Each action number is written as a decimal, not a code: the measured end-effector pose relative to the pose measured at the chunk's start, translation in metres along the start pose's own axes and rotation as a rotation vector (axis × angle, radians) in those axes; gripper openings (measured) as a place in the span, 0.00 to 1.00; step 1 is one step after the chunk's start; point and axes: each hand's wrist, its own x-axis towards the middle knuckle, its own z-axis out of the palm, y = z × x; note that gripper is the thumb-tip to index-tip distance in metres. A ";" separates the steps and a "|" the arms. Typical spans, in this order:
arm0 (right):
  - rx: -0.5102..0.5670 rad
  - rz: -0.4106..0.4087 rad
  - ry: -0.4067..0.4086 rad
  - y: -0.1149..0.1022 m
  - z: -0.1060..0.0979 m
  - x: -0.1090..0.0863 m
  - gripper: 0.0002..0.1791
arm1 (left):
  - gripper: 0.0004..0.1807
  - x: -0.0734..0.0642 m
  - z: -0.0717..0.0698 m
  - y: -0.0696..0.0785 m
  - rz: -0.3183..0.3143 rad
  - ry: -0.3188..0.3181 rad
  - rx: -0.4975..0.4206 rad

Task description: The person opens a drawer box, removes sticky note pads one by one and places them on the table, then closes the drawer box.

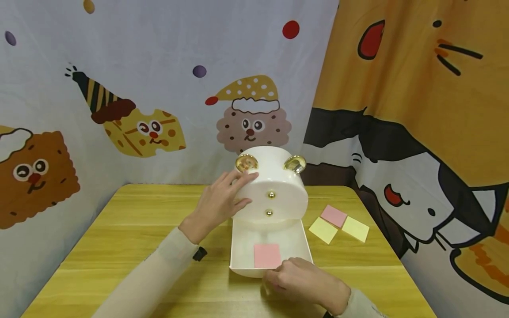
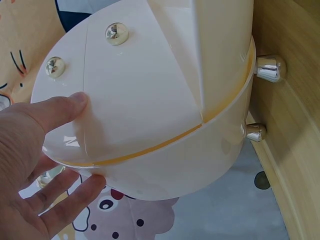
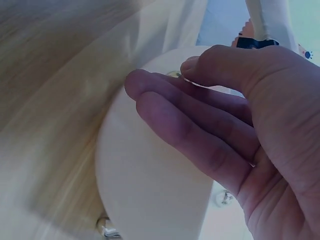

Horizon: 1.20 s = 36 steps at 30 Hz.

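A white rounded drawer box with shiny gold ears stands on the table, its lowest drawer pulled out toward me. Inside the drawer lies a pink sticky note. My left hand rests on the box's upper left; in the left wrist view its thumb touches the front face while the other fingers lie at the side rim. At the drawer's front edge is my right hand. Its fingers curl, pinching a small gold knob on the drawer front, mostly hidden by thumb and forefinger.
Right of the box, two yellow notes and another pink note lie on the wooden table. A small black object is seen by the left wrist. Cartoon-printed curtains hang behind and beside the table.
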 end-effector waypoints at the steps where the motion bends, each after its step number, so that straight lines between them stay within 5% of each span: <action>1: 0.010 -0.011 0.011 0.001 -0.001 0.001 0.16 | 0.43 0.000 0.000 0.000 0.001 0.001 0.000; 23: -0.094 -0.038 0.175 0.013 -0.028 0.018 0.16 | 0.44 0.000 0.000 0.001 0.010 0.020 0.003; 36: -0.090 -0.020 0.130 0.029 -0.040 0.026 0.14 | 0.43 -0.001 0.001 0.000 0.004 0.015 0.013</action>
